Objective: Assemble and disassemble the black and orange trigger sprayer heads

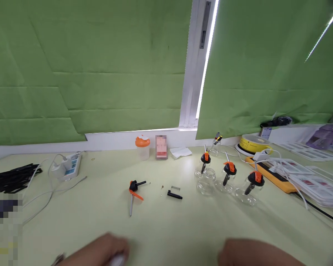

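My left hand (111, 249) is at the bottom, left of centre, blurred, with its fingers curled over something whitish that I cannot make out. My right hand (235, 251) enters at the bottom right; its fingers are hidden or smeared. Beyond them lies a black and orange pump head (133, 186) with a metal tube. Right of it are a spring (175, 188), a black tubular part (174, 194) and some tiny pieces. An open glass jar (207, 183) stands among jars with black and orange tops, one of them (256, 179) nearest the front right.
An orange-lidded cup (142, 147), a pink box-like item (161, 147) and a white tissue (180, 152) are at the back. Cables and a power strip (72, 168) lie left, beside black strips (13, 178). At right are a yellow round container (254, 143), an orange bar (274, 175) and papers (319, 184).
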Action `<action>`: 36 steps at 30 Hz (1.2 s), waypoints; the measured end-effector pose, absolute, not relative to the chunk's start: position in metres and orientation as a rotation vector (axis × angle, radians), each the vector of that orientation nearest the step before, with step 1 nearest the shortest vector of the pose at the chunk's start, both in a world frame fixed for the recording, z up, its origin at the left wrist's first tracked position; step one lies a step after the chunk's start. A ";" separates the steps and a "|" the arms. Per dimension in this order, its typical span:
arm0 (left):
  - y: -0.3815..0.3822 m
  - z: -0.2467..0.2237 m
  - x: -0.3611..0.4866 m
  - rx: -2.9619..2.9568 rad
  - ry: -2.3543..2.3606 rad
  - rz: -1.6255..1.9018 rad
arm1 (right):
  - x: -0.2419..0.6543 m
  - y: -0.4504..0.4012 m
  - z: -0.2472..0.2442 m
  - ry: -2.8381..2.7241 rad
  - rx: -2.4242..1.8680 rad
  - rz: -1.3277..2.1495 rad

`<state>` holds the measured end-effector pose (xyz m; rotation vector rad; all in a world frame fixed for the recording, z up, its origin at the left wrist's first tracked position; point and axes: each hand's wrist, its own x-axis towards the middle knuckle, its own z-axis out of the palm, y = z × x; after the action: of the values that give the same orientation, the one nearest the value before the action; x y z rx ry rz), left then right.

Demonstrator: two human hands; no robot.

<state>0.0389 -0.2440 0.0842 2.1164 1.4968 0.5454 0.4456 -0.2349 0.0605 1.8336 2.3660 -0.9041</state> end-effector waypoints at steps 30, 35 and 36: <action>-0.107 0.039 0.154 2.154 1.715 0.420 | 0.345 -0.070 0.027 2.313 2.222 -2.432; -0.103 0.039 0.151 2.145 1.725 0.387 | 0.343 -0.076 0.030 1.744 1.872 -3.210; -0.103 0.038 0.150 2.147 1.733 0.381 | 0.343 -0.077 0.030 1.682 1.821 -3.265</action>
<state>0.1498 -0.1030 0.0383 2.1469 1.7328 0.3812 0.3428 -0.0772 0.0302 1.8207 1.6818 -3.2649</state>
